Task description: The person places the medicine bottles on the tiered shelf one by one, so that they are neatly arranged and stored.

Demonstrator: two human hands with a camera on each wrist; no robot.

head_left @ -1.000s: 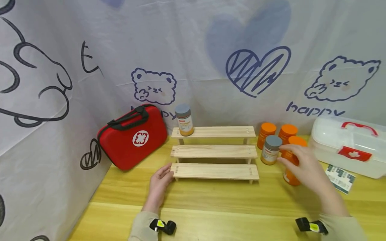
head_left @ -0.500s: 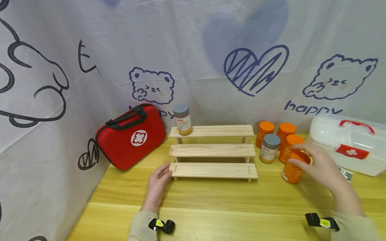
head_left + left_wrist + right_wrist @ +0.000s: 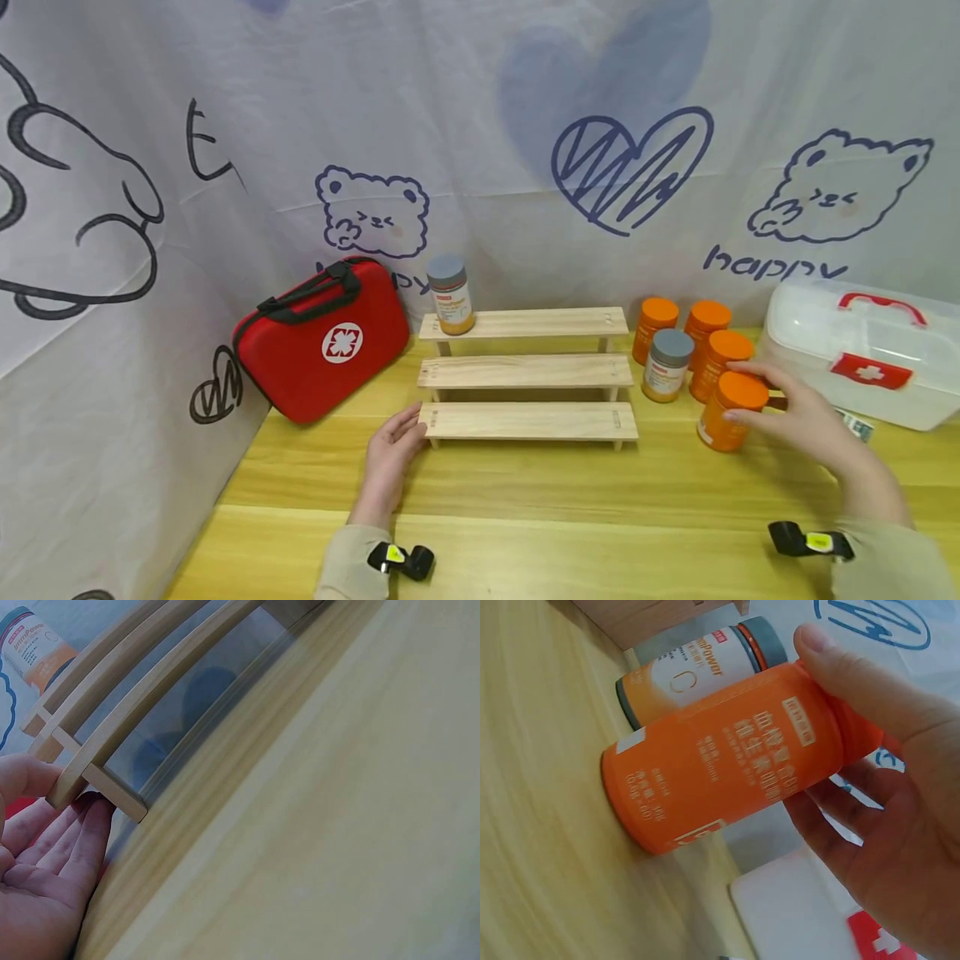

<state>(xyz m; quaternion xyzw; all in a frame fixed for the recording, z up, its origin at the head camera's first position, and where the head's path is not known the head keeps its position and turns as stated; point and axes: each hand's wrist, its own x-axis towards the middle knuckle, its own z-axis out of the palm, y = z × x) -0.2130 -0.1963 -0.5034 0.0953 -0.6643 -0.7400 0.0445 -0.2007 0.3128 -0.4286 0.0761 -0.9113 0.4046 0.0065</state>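
Observation:
My left hand (image 3: 393,454) holds the left end of the lowest step of a three-tier wooden rack (image 3: 528,421); in the left wrist view the thumb is at the board's end and the fingers (image 3: 88,832) reach under it beside the leg. My right hand (image 3: 798,417) has thumb and fingers around the upper part of the front orange pill bottle (image 3: 723,425), which stands upright on the table. In the right wrist view the thumb lies near the cap of this orange bottle (image 3: 720,765). A grey-capped bottle (image 3: 667,371) stands just left of it.
Several more orange bottles (image 3: 656,329) cluster behind. Another grey-capped bottle (image 3: 450,304) stands on the rack's top tier, at its left end. A red first-aid bag (image 3: 300,375) sits at the left, a clear medicine box (image 3: 810,342) at the right. A printed card (image 3: 855,425) is partly hidden.
My right hand has moved right, from beside the grey-capped bottle to around the front orange bottle. It now covers most of the printed card. My left hand stays at the rack.

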